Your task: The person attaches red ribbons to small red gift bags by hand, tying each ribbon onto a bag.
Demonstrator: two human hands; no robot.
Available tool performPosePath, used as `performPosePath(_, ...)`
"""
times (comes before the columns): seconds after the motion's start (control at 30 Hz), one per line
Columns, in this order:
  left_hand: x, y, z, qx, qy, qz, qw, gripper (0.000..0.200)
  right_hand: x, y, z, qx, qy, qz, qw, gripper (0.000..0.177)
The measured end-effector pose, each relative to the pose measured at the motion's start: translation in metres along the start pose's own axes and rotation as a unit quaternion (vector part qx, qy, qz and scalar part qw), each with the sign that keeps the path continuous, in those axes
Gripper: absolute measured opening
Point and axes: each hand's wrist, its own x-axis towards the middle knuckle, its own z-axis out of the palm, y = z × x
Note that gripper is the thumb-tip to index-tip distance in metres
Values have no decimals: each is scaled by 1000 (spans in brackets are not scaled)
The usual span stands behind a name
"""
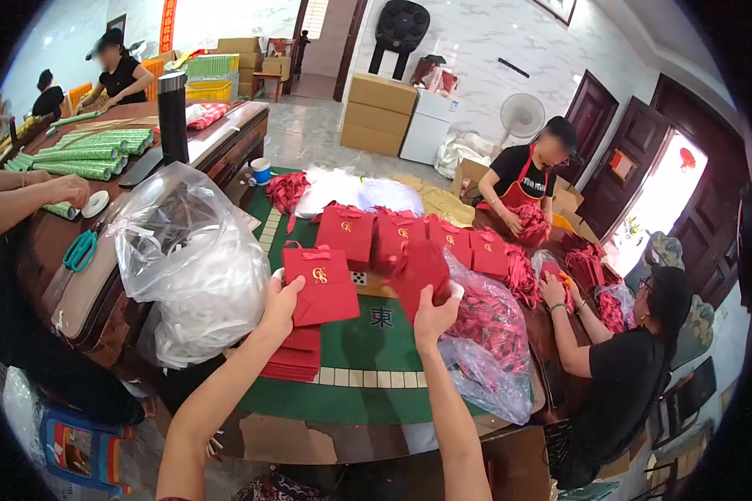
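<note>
My left hand grips a small red gift bag by its left edge; a gold logo and a pink ribbon show on it. Another red gift bag, smeared by motion, is tilted in my right hand. Something white covers a fingertip on each hand. Below my left hand lies a stack of flat red bags. Several red bags with gold logos stand in a row beyond my hands on the green tabletop.
A clear plastic bag of white strips sits at left, near teal scissors and a black bottle. On the right is a plastic bag of red ribbons. Co-workers handle red ribbons at right; another person's hand is at left.
</note>
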Motion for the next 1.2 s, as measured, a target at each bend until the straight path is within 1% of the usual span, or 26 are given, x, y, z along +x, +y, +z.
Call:
performPosePath(0.03,1,-1,-1,-8,7,-2,1000,31,4,2,-1,-1,2,0,1000,28)
performPosePath(0.07,7,-8,-6,-10,-15,6,1000,31,8,6,-2,-44,-37,-117,992,29)
performPosePath(0.1,6,-10,-5,-8,-16,6,1000,31,10,9,-2,-87,-76,-232,966,30)
performPosePath(0.13,6,-11,-4,-11,-15,14,1000,31,6,11,-4,-80,-143,-231,959,34)
performPosePath(0.17,7,-12,-3,-13,-14,22,1000,31,0,16,-4,-78,-143,-231,959,34)
performPosePath(0.23,3,-10,0,-12,-14,21,1000,31,-14,35,0,-125,-248,-375,884,28)
performPosePath(0.3,0,-9,1,-8,-13,19,1000,32,-38,56,-2,-187,-313,-401,840,27)
performPosePath(0.33,-1,-9,1,-7,-14,21,1000,32,-48,64,-3,-184,-348,-416,820,20)
performPosePath(0.37,-1,-8,0,-6,-14,24,1000,32,-58,72,-5,-182,-359,-422,813,16)
performPosePath(0.43,-1,-6,0,-2,-9,21,1000,32,-63,73,-9,-174,-351,-412,823,15)
performPosePath(0.53,0,-6,0,5,-7,16,1000,32,-50,70,-10,-174,-345,-402,830,16)
performPosePath(0.63,-3,-5,6,5,-13,13,1000,33,-44,71,-7,-198,-357,-396,822,17)
performPosePath(0.7,-5,-7,11,0,-15,8,1000,33,-49,76,-3,-180,-359,-396,826,19)
performPosePath(0.77,-6,-11,15,6,-17,-3,1000,33,-56,78,-2,-190,-367,-362,836,24)
performPosePath(0.8,-6,-12,18,7,-30,-1,1000,33,-58,74,-4,-210,-401,-332,828,31)
performPosePath(0.83,-6,-13,21,9,-30,0,1000,33,-58,71,-7,-208,-400,-332,828,31)
performPosePath(0.9,-6,-15,28,11,-25,-24,999,33,-55,64,-16,-137,-421,-265,856,34)
performPosePath(0.93,-1,-21,29,6,-39,-29,999,34,-55,60,-21,-137,-421,-265,857,34)
performPosePath(0.97,1,-25,31,6,-39,-30,999,34,-57,56,-26,-119,-401,-227,879,36)
performPosePath(1.0,3,-28,38,3,-29,-49,998,34,-58,53,-31,-100,-380,-188,900,38)
performPosePath(1.03,4,-30,45,-1,-18,-67,998,34,-61,52,-38,-101,-379,-188,900,38)
performPosePath(1.1,11,-39,59,3,-25,-66,998,34,-69,51,-53,-56,-331,-150,930,34)
performPosePath(1.13,16,-48,62,9,-29,-66,997,35,-73,45,-63,-38,-328,-121,936,31)
performPosePath(1.17,23,-57,67,9,-30,-67,997,35,-79,43,-73,-39,-328,-120,936,31)
performPosePath(1.2,33,-71,71,53,-34,-55,997,34,-87,43,-84,-34,-337,-110,934,27)
